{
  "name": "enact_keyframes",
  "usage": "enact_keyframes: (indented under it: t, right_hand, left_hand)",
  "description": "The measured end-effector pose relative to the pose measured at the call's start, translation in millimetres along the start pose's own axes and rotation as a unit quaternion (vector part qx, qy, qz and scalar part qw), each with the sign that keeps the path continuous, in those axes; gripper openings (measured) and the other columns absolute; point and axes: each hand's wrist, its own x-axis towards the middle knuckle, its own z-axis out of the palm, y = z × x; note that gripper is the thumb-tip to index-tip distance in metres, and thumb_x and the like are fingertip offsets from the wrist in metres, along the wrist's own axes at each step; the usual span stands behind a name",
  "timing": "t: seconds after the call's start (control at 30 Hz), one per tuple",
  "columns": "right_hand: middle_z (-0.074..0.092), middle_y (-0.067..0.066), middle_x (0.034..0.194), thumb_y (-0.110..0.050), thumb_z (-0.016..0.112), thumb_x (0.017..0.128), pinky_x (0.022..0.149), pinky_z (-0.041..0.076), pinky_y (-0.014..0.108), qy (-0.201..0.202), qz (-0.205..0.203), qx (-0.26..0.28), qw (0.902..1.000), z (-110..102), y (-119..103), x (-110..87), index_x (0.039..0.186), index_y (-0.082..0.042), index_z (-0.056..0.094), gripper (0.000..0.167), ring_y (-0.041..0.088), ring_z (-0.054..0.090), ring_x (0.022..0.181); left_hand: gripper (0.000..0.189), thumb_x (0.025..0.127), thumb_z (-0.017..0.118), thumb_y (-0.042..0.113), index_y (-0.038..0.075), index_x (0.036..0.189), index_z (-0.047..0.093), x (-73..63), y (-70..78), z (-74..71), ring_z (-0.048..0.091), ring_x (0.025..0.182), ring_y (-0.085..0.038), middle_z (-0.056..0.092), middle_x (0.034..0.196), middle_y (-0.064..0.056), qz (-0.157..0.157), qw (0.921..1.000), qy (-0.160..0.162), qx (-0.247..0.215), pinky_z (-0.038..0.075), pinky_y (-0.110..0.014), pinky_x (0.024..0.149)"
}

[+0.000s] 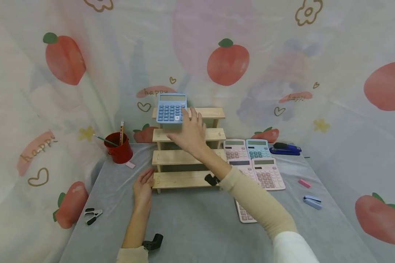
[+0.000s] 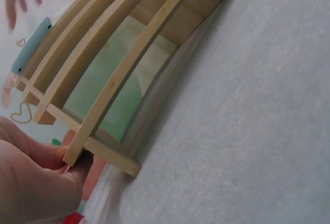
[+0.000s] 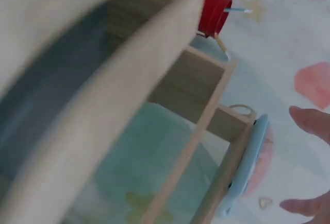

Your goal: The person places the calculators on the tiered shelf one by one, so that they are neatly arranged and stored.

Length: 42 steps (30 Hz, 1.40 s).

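A blue calculator (image 1: pixel 171 107) leans on the top tier at the left of a stepped wooden display stand (image 1: pixel 177 157). My right hand (image 1: pixel 194 133) is in front of the upper tiers with fingers spread, just right of the calculator. In the right wrist view, its fingertips (image 3: pixel 309 123) show apart from the calculator (image 3: pixel 247 165), with nothing between them. Down at the lowest tier's left end, my left hand (image 1: pixel 143 188) grips the board. The left wrist view shows that hand (image 2: pixel 41 177) with thumb and fingers around the board's corner.
Right of the stand lie several pink and blue calculators (image 1: pixel 269 177), one partly under my right arm. A blue stapler (image 1: pixel 286 149), pink eraser (image 1: pixel 304 183) and light-blue stapler (image 1: pixel 312 202) are farther right. Left are a red pencil bucket (image 1: pixel 121 151), an eraser (image 1: pixel 130 165) and a clamp (image 1: pixel 93 216).
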Motion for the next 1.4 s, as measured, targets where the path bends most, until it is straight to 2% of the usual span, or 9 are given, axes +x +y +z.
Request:
enact_keyframes:
  t: [0.2, 0.4, 0.53, 0.73, 0.83, 0.93, 1.2, 1.4]
  right_hand:
    - [0.028, 0.017, 0.167, -0.052, 0.087, 0.081, 0.117, 0.026, 0.07, 0.0, -0.036, 0.014, 0.9993, -22.4, 67.4, -90.4, 0.158, -0.014, 0.041, 0.098, 0.043, 0.025, 0.154]
    - [0.03, 0.017, 0.166, -0.047, 0.09, 0.079, 0.111, 0.03, 0.075, -0.017, 0.013, 0.015, 0.9996, -27.7, 130.1, -170.3, 0.156, -0.012, 0.045, 0.096, 0.043, 0.029, 0.152]
    - [0.033, 0.022, 0.163, -0.045, 0.094, 0.075, 0.107, 0.036, 0.075, -0.032, 0.041, -0.015, 0.9985, -25.3, 163.7, -208.9, 0.154, -0.008, 0.047, 0.1, 0.046, 0.034, 0.148]
    - [0.037, 0.032, 0.154, -0.042, 0.1, 0.062, 0.102, 0.041, 0.073, -0.048, 0.053, -0.053, 0.996, -16.0, 209.2, -257.9, 0.148, 0.001, 0.05, 0.108, 0.053, 0.038, 0.139]
    - [0.038, 0.036, 0.153, -0.042, 0.101, 0.059, 0.105, 0.04, 0.072, -0.053, 0.054, -0.058, 0.9954, -12.7, 223.2, -273.8, 0.147, 0.004, 0.049, 0.112, 0.055, 0.039, 0.139]
    - [0.036, 0.038, 0.154, -0.041, 0.102, 0.059, 0.107, 0.039, 0.072, -0.053, 0.062, -0.049, 0.9954, -12.1, 229.7, -281.0, 0.149, 0.004, 0.047, 0.115, 0.057, 0.038, 0.14]
    - [0.029, 0.038, 0.158, -0.039, 0.101, 0.06, 0.107, 0.037, 0.074, -0.075, 0.087, -0.037, 0.9927, -12.9, 230.0, -279.0, 0.155, -0.001, 0.04, 0.12, 0.06, 0.035, 0.141]
    - [0.03, 0.037, 0.157, -0.037, 0.1, 0.059, 0.104, 0.04, 0.073, -0.069, 0.091, -0.026, 0.9931, -13.7, 228.7, -278.2, 0.156, -0.002, 0.04, 0.119, 0.061, 0.04, 0.137]
  left_hand:
    - [0.051, 0.098, 0.047, -0.017, -0.008, 0.149, 0.046, 0.6, -0.5, 1.7, 0.049, 0.142, -0.03, 0.053, 0.15, -0.024, -0.001, 1.0, 0.002, 0.0, 0.048, -0.02, 0.102]
    - [0.052, 0.098, 0.046, -0.018, -0.009, 0.15, 0.044, -0.9, -1.7, 0.8, 0.048, 0.144, -0.031, 0.051, 0.151, -0.026, -0.002, 1.0, -0.001, -0.008, 0.047, -0.022, 0.106]
    - [0.052, 0.099, 0.046, -0.018, -0.009, 0.15, 0.043, -1.3, -1.5, -2.7, 0.048, 0.143, -0.03, 0.051, 0.151, -0.025, 0.0, 0.9999, -0.007, -0.008, 0.044, -0.027, 0.111]
    - [0.052, 0.099, 0.045, -0.018, -0.01, 0.15, 0.042, -2.6, -1.6, -2.3, 0.048, 0.143, -0.03, 0.051, 0.151, -0.025, 0.004, 0.9999, -0.011, -0.004, 0.044, -0.027, 0.11]
    - [0.052, 0.099, 0.045, -0.018, -0.01, 0.15, 0.043, -1.9, -1.9, -1.0, 0.048, 0.143, -0.03, 0.051, 0.151, -0.025, 0.005, 0.9999, -0.009, -0.007, 0.044, -0.027, 0.111]
    - [0.052, 0.099, 0.045, -0.018, -0.01, 0.15, 0.043, -1.5, -2.2, 0.1, 0.048, 0.143, -0.03, 0.051, 0.151, -0.025, 0.005, 0.9999, -0.009, -0.009, 0.043, -0.03, 0.112]
    - [0.052, 0.099, 0.046, -0.018, -0.01, 0.149, 0.044, -1.3, -2.8, -0.4, 0.049, 0.143, -0.03, 0.051, 0.151, -0.025, 0.004, 1.0, -0.005, -0.007, 0.044, -0.029, 0.111]
    - [0.051, 0.099, 0.047, -0.017, -0.009, 0.149, 0.045, -0.9, -2.6, -0.6, 0.049, 0.143, -0.031, 0.051, 0.152, -0.025, 0.005, 1.0, -0.004, 0.001, 0.047, -0.023, 0.106]
